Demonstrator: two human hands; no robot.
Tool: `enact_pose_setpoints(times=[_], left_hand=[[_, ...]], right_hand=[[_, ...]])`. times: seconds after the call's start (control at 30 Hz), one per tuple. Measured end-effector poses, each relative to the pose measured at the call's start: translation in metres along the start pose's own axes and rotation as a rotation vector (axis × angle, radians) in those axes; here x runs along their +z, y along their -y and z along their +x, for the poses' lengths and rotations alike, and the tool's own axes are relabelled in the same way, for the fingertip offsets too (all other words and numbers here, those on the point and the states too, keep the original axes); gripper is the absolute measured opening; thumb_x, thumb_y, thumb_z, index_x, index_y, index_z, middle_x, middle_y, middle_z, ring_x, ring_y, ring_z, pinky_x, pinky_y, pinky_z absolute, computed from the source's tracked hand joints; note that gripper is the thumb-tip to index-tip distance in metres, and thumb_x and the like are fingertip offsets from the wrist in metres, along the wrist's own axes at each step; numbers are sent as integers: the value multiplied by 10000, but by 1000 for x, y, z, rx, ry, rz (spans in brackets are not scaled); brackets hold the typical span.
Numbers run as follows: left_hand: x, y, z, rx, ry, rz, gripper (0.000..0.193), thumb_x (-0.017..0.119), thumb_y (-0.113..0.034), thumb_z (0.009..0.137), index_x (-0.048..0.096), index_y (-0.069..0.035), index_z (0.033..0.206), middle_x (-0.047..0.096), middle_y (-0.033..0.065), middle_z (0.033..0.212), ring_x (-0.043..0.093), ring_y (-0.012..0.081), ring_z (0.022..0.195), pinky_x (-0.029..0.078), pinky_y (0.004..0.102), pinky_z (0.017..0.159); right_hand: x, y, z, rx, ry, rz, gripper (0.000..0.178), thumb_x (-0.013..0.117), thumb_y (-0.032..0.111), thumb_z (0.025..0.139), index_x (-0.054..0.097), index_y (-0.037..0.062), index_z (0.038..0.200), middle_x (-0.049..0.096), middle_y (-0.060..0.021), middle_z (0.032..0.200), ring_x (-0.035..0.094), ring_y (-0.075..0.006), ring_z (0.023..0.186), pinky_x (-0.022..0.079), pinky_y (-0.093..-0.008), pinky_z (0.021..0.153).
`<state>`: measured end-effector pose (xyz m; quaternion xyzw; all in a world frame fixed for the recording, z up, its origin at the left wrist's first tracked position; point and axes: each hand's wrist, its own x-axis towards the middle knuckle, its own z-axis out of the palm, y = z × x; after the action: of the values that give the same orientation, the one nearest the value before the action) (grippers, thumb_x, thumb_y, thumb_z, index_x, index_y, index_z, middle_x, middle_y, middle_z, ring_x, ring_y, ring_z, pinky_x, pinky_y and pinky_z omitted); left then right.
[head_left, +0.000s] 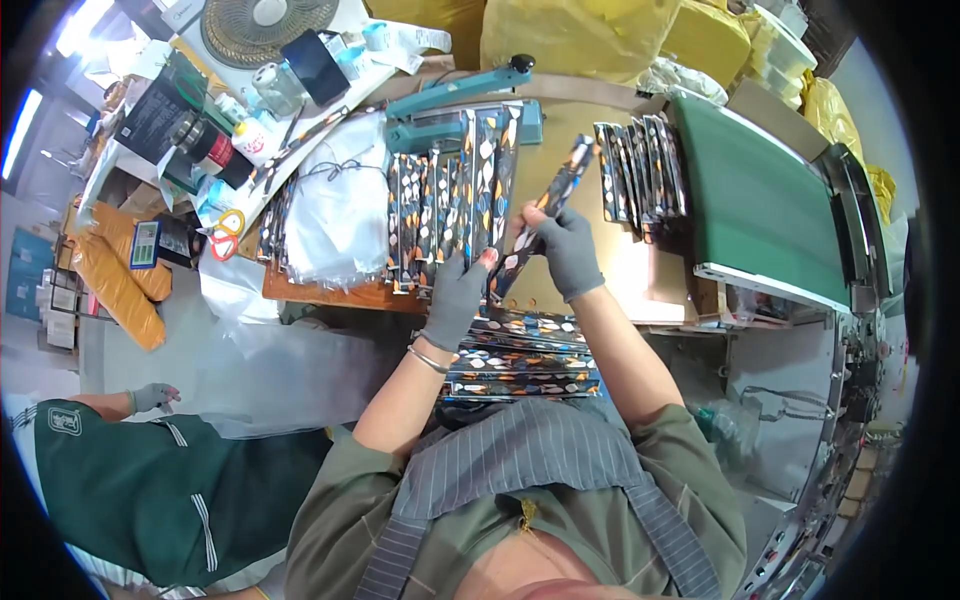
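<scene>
Black, narrow folded packets (408,215) with a leaf pattern stand in a row on the worktable. My right hand (570,255), in a grey glove with bare fingertips, is closed around one slanting patterned packet (560,185). The lower end of that packet comes down beside my left hand (457,300), gloved the same way. My left fingers lie at the near ends of the row, thumb apart, and partly hide what they touch. More patterned packets (525,360) are stacked crosswise between my forearms and the table edge.
A teal hand-lever sealer (460,95) stands behind the row. Clear plastic bags (335,210) and orange-handled scissors (227,233) lie left. Another packet group (640,175) is right, beside a green conveyor belt (765,200). A co-worker's gloved hand (152,397) shows at far left.
</scene>
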<state>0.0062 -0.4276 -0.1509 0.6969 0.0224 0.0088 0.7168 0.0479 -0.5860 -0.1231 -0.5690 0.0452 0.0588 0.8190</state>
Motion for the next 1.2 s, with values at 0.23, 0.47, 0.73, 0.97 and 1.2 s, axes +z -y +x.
enact_pose_setpoints(times=[0.23,0.47,0.73,0.97,1.2], left_hand=[[-35,-7,20,-168,85,-244,161,517,-207,942,544,-52,976,587,35,704,418,65,442,331,205,417],[-42,-19,26,-220,-88,-130,222,563,-225,912,646,-20,927,659,62,781,516,71,486,429,182,461],[-57,-12,36,-182,-34,-203,381,489,-314,925,622,21,1049,597,41,705,486,89,518,429,225,454],[-78,16,53,-262,-81,-72,323,591,-262,882,615,19,1038,635,79,801,601,146,653,462,254,555],[-75,-3,49,593,-416,870,335,614,-152,842,570,19,1126,625,177,1020,611,289,929,468,365,831]], right_hand=[[-20,21,11,-4,-98,105,354,434,396,960,502,83,1112,544,-10,588,430,-76,379,320,-202,349],[-14,12,23,-23,-136,-57,212,574,267,904,568,64,967,628,-56,791,576,-97,579,449,-213,450],[16,-19,79,104,-96,-41,231,618,298,859,627,68,879,573,-4,736,530,-93,641,432,-243,537],[25,-60,114,139,-71,-421,253,629,248,828,589,1,791,589,-43,657,501,-120,507,408,-258,479],[-14,-43,119,133,-116,-293,246,557,257,889,619,19,894,614,-52,704,513,-96,500,415,-223,480]])
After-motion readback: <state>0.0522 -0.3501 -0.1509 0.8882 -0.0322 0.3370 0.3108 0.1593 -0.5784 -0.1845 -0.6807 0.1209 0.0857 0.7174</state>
